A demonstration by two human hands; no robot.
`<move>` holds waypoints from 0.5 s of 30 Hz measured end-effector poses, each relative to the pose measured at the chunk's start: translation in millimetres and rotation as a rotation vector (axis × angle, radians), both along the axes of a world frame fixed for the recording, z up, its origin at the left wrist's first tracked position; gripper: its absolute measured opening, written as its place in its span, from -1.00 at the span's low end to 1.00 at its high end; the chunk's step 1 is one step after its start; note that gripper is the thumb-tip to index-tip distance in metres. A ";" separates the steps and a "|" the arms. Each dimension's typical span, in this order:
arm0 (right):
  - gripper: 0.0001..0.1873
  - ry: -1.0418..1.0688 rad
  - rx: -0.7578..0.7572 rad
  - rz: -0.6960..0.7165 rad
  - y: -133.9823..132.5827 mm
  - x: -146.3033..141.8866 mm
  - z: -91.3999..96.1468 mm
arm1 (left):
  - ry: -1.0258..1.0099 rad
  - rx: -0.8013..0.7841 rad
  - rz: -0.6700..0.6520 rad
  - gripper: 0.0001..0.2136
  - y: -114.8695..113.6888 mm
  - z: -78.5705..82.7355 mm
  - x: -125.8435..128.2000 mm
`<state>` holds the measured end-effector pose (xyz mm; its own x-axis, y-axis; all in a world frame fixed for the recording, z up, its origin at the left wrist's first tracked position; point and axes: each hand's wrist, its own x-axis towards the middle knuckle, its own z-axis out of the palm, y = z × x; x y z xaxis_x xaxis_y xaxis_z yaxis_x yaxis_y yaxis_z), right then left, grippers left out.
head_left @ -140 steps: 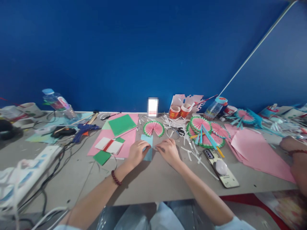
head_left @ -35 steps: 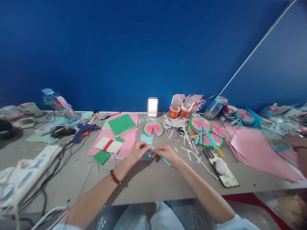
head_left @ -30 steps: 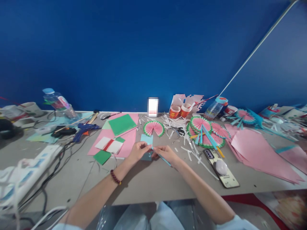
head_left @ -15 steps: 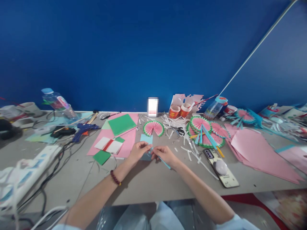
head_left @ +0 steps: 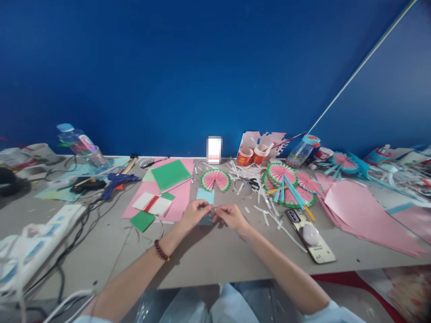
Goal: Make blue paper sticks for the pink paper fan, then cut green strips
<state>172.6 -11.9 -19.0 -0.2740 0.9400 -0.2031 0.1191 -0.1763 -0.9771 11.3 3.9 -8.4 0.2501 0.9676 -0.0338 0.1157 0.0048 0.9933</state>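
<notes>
Left hand and right hand meet fingertip to fingertip on the grey table, just in front of the half watermelon fan. Both pinch the near edge of a small light blue paper. Its far part lies flat between the hands and the fan; the near part is hidden under fingers. Beaded bracelet on the left wrist. Left of the fan: pink sheet with a green card on it. Right of the fan: scissors, white paper strips, stacked round fans. Right of the fan and nearer the person: phone.
</notes>
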 end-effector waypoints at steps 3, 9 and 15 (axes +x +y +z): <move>-0.56 0.027 -0.035 0.024 0.5 -0.2 -3.7 | -0.033 -0.009 0.031 -0.68 -1.5 0.6 1.2; -0.50 0.073 -0.027 0.067 -0.5 -0.1 0.5 | -0.115 -0.068 0.081 -0.66 -3.9 3.2 3.4; -0.53 0.079 -0.027 0.067 -2.2 -3.0 -0.9 | -0.096 -0.012 0.197 -0.67 1.5 -3.7 0.7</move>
<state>169.6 -14.2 -19.8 -0.3521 0.9136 -0.2032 0.0543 -0.1968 -0.9789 12.0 5.4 -12.1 0.0587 0.9978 -0.0306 0.0162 0.0297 0.9994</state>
